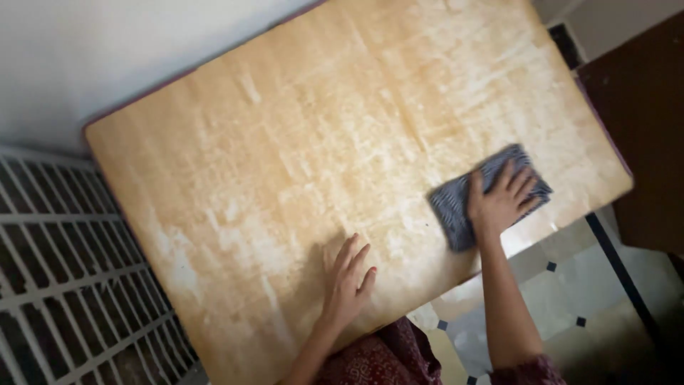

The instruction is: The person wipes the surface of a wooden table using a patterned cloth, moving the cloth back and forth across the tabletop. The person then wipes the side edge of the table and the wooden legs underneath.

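A worn light wooden table top (320,128) fills most of the head view, streaked with pale smears. My right hand (501,199) lies flat, fingers spread, pressing a grey ribbed cloth (449,207) onto the table near its right front edge. My left hand (347,279) rests palm down on the bare wood near the front edge, fingers apart, holding nothing. A dark red patterned garment (385,360) shows below between my arms.
A white metal grille (64,278) runs along the table's left side. A pale wall (107,50) stands behind the table. Tiled floor with small dark squares (570,285) lies at the lower right, and dark brown furniture (641,121) at the right edge.
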